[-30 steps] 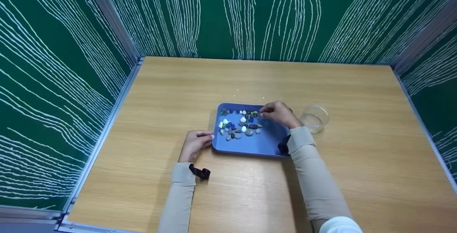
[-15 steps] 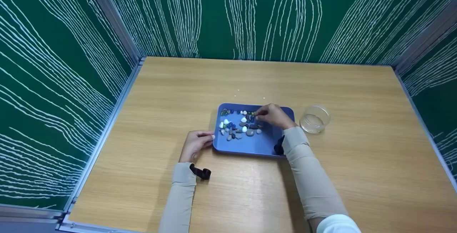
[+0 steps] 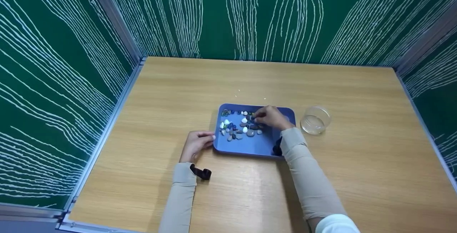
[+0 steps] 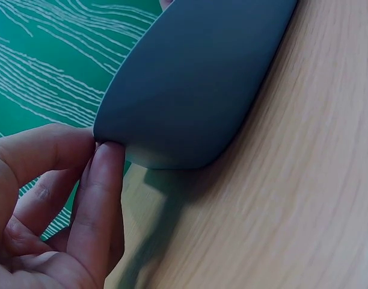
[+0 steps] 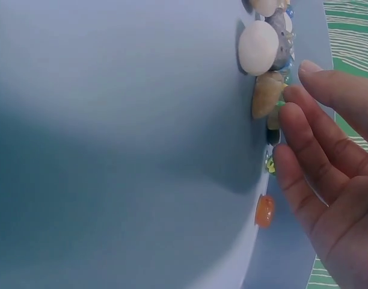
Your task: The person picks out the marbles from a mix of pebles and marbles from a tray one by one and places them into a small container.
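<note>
A blue tray [image 3: 255, 146] lies on the table with pebbles and glass beads across its left and middle parts. My left hand [image 3: 196, 143] holds the tray's left rim; in the left wrist view its fingers [image 4: 103, 198] pinch the tray's corner [image 4: 166, 90]. Over the stones at the tray's far side is my right hand [image 3: 273, 117], fingertips down among them. In the right wrist view, its slightly bent fingers [image 5: 301, 129] are beside a tan pebble [image 5: 267, 94] and small green pieces, with nothing clearly held. A white pebble [image 5: 258, 48] and an orange stone [image 5: 264, 211] lie near.
A clear round container [image 3: 315, 120] stands just right of the tray. A few tiny white specks dot the wooden table [image 3: 171, 94] behind the tray. Green panels [image 3: 214, 19] with white lines enclose the back and sides.
My right hand has moved slightly left and toward me over the stones, uncovering the tray's far right corner and the clear container. My left hand stays at the tray's rim.
</note>
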### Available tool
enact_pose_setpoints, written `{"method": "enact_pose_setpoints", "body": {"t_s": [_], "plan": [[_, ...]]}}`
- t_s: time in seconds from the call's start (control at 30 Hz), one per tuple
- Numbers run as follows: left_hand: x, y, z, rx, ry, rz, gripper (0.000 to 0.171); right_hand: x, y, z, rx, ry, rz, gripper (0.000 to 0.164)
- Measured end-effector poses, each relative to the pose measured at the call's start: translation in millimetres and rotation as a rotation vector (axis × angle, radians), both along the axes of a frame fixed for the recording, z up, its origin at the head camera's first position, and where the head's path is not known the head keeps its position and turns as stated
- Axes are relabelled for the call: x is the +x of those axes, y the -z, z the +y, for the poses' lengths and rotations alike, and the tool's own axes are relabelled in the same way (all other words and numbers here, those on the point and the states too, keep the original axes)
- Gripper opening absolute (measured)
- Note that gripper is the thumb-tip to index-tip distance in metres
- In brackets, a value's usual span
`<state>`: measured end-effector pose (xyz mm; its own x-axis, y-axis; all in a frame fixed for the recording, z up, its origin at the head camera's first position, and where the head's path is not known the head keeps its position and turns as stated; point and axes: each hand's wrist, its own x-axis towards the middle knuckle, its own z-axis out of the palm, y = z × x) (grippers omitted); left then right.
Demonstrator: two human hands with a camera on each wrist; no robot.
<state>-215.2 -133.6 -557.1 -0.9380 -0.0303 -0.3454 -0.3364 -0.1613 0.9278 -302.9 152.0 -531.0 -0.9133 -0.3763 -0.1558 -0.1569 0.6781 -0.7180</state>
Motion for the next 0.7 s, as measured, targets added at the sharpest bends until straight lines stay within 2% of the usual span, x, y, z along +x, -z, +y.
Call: {"method": "enact_pose_setpoints", "body": {"t_s": [0.37,0.6,0.7], "plan": [[-0.5,0.4,0.5,0.001,-0.013,-0.009,0.026,-0.4,1.5,-3.0,0.006,-0.012,0.009,0.019],[-0.8,1.3,-0.1,-0.014,0.008,-0.002,0.026,-1.5,4.7,-2.2,0.005,-0.066,0.073,0.018],[-1.0,1.6,-0.2,-0.011,0.013,-0.002,0.027,-1.5,4.5,-2.1,0.011,-0.059,0.053,0.019]]}}
